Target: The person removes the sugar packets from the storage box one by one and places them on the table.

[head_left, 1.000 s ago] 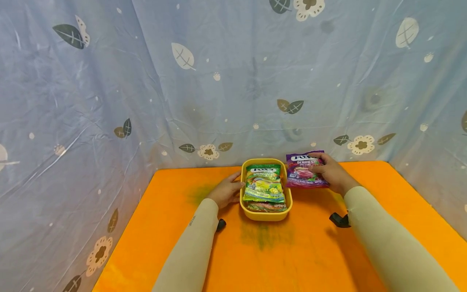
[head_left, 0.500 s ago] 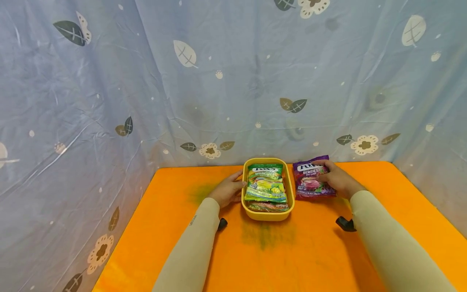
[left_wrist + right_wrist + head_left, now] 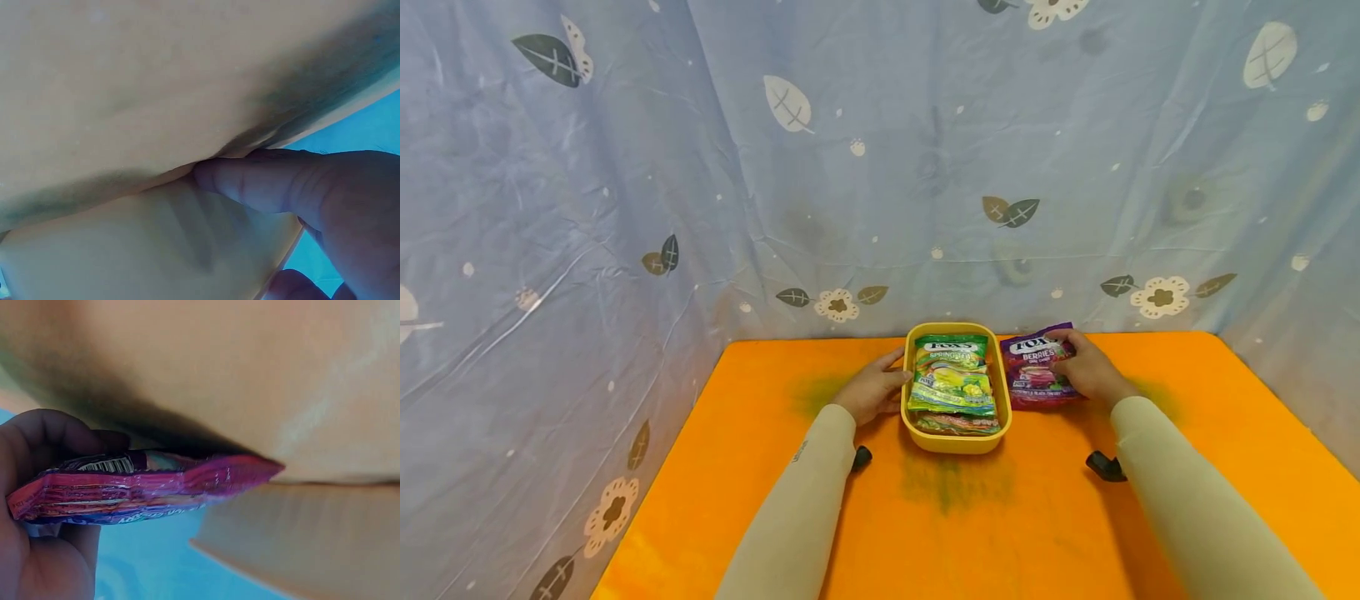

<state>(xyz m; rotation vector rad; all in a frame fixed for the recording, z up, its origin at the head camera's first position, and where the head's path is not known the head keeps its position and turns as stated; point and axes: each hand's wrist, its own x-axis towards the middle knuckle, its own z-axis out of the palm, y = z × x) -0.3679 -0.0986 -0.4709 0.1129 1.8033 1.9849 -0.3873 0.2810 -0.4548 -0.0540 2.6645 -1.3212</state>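
Note:
A purple candy bag [image 3: 1036, 371] marked BERRIES is in my right hand [image 3: 1088, 367], just right of a yellow plastic container [image 3: 957, 445]. In the right wrist view the thumb and fingers pinch the candy bag [image 3: 125, 487] by its side, and its far end comes near the container's wall [image 3: 300, 531]. Inside the container a green candy bag [image 3: 951, 383] marked SPRING TEA lies face up, over a reddish packet [image 3: 958, 424] at the near end. My left hand [image 3: 874, 390] rests against the container's left side, its straight digit touching the wall [image 3: 150, 244] in the left wrist view.
An orange cloth [image 3: 970, 533] covers the table, with a dark green smudge in front of the container. Pale blue curtains [image 3: 880, 183] with leaves and flowers stand behind and at both sides. Black pieces [image 3: 1105, 467] show beneath each wrist.
My right hand has brought the purple candy bag down from beside the container's upper right to close over the table. The left hand stays at the container's side; the view has shifted slightly.

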